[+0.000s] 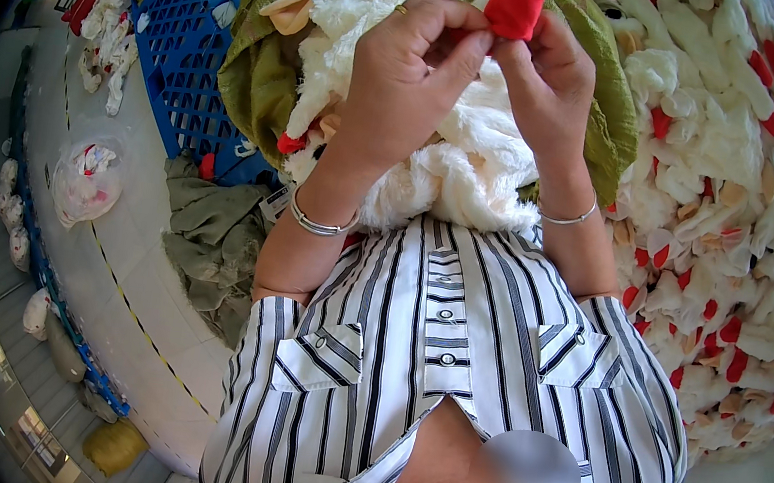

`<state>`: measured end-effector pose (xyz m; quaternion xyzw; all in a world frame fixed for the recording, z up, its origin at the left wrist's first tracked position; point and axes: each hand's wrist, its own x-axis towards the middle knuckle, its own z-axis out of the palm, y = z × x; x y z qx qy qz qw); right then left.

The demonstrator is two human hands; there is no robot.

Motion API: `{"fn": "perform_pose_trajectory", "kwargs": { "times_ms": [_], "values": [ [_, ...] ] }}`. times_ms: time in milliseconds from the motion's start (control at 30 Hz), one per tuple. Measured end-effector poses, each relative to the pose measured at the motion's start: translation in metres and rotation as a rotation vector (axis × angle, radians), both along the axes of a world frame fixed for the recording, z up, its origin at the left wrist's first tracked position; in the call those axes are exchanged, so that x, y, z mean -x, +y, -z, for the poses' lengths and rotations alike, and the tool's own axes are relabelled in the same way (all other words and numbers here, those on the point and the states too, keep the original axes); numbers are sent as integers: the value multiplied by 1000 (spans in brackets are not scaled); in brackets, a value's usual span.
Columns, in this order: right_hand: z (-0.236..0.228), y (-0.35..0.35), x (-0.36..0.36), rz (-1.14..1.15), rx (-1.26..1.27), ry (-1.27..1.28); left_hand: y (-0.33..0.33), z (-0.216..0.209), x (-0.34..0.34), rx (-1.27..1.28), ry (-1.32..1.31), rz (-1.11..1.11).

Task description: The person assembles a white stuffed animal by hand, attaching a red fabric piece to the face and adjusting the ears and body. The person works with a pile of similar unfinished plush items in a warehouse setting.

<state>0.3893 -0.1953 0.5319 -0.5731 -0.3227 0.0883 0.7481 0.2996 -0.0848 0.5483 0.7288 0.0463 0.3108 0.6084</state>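
Behind, white-and-red plush skins pile up; both hands pinch a red felt piece on a fluffy white toy, partly hidden.

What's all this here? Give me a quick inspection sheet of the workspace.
Surface: pale floor; no table seen.
Job's things: red fabric piece pinched by both hands; white plush toy in the lap.
Clutter: big heap of white-and-red plush at right, green cloth, blue crate, clear bag.
Hands: left hand and right hand raised, both gripping the red piece.
Cables: nothing seen.
Surroundings: more plush along the left edge.
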Motion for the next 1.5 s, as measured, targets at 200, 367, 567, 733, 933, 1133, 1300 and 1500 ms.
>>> {"fn": "perform_pose_trajectory", "kwargs": {
  "times_ms": [200, 367, 567, 733, 933, 1133, 1300, 1500],
  "values": [
    [2, -7, -7, -100, -59, 21, -1, 2, 1, -89, -14, -64],
    [-14, -23, -15, -517, -93, 376, 10, -5, 3, 0, -95, 12],
    [-22, -20, -32, -346, -75, -42, 23, -7, 9, -245, -124, 52],
    [-33, 2, -12, -120, -64, 2, 42, -31, 17, -391, -23, 36],
    [-34, -23, -65, -338, -198, -17, 66, -46, 19, -107, -173, -488],
    [-72, 5, -33, -257, 196, -598, 38, -33, 21, -240, -106, -145],
    [-66, -27, -86, -17, 6, -193, 76, 32, 62, -691, 484, -169],
    [-59, -41, -110, -8, -27, -127, 146, 51, 123, -281, 402, -448]
  ]
}}
